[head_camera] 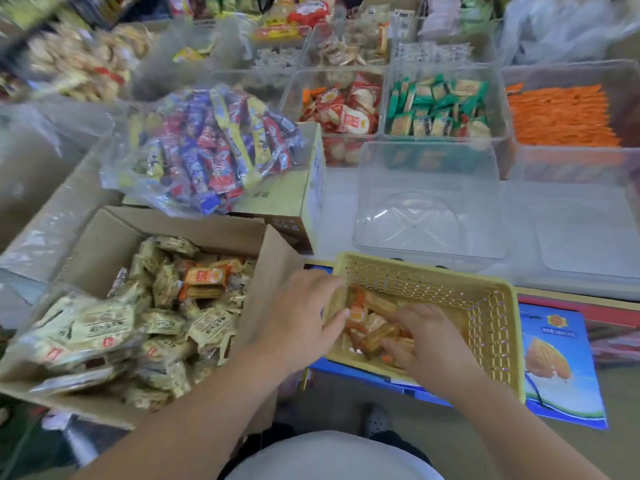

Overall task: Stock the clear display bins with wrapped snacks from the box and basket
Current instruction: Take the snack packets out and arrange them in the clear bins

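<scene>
Snacks [375, 329] in orange wrappers lie in the yellow basket [485, 306], just before an empty clear bin [429, 202]; the right hand [426, 344] curls its fingers round several, the left hand [308, 317] reaches over the basket's left rim, grip unclear, beside the box [273, 271].

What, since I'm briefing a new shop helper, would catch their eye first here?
The left hand grips a yellow perforated plastic basket, bottom centre; the right hand grasps orange wrapped snacks inside. Behind it stands an empty clear plastic bin; left, a cardboard box of beige wrapped snacks.
</scene>
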The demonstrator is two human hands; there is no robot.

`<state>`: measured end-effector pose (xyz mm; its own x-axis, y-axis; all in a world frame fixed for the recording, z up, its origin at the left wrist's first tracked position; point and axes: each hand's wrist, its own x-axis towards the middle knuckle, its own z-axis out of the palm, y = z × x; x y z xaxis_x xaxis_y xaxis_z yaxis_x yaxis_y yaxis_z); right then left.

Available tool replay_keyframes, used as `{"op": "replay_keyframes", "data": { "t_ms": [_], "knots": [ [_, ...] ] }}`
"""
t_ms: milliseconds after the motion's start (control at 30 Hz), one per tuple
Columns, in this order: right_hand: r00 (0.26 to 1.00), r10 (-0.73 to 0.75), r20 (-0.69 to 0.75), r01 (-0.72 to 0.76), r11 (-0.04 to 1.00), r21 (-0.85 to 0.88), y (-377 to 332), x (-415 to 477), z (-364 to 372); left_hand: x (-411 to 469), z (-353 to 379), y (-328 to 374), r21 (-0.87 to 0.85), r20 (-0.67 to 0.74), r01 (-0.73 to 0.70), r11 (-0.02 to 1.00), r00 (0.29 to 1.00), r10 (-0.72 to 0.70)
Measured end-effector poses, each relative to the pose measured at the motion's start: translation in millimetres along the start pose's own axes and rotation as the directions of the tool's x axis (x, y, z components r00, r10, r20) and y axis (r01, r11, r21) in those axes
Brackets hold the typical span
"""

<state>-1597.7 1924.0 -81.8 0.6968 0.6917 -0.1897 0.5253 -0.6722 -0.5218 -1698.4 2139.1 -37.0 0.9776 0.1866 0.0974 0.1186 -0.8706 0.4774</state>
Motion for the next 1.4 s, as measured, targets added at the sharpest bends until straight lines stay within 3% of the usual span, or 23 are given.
{"op": "replay_keyframes", "data": {
  "t_ms": [100,233,400,467,567,633,833,1000,1100,1200,1300,1400],
  "knots": [
    [0.994,-0.109,-0.017,0.110,0.992,0.070,-52,22,8,-41,-46,-48,0.070,-0.162,0.134,0.988,0.979,-0.122],
    [0.974,-0.217,-0.063,0.225,0.958,0.178,-125,44,20,-82,-88,-135,0.149,0.003,0.453,0.879,0.889,-0.458],
    [0.981,-0.133,-0.144,0.174,0.930,0.323,-203,64,41,-82,-83,-205,0.176,0.325,0.303,0.937,0.881,-0.345],
    [0.984,-0.018,-0.178,0.088,0.915,0.395,-229,69,51,-72,-75,-220,0.176,0.483,0.222,0.959,0.829,-0.280],
    [0.976,0.095,-0.196,-0.009,0.916,0.401,-260,73,65,-62,-67,-239,0.228,0.693,0.049,0.972,0.693,-0.197],
    [0.977,0.143,-0.159,-0.080,0.935,0.346,-273,76,72,-63,-69,-247,0.233,0.752,-0.032,0.972,0.639,-0.159],
    [0.963,0.269,0.003,-0.266,0.950,0.162,-299,82,90,-92,-101,-262,0.218,0.743,-0.291,0.932,0.668,0.035],
    [0.927,0.335,0.169,-0.318,0.941,-0.118,-307,121,98,-117,-124,-286,0.202,0.687,-0.290,0.935,0.722,0.075],
    [0.830,0.454,0.324,-0.320,0.863,-0.390,-309,146,120,-130,-135,-306,0.188,0.676,-0.268,0.945,0.733,0.073],
    [0.764,0.521,0.379,-0.261,0.788,-0.558,-302,166,144,-141,-144,-320,0.118,0.669,-0.227,0.967,0.738,0.092],
    [0.670,0.600,0.437,-0.244,0.735,-0.633,-298,175,169,-148,-150,-326,0.081,0.653,-0.199,0.977,0.751,0.098],
    [0.678,0.589,0.440,-0.183,0.715,-0.675,-291,180,184,-151,-153,-327,0.069,0.657,-0.181,0.981,0.748,0.092]
  ]
}}
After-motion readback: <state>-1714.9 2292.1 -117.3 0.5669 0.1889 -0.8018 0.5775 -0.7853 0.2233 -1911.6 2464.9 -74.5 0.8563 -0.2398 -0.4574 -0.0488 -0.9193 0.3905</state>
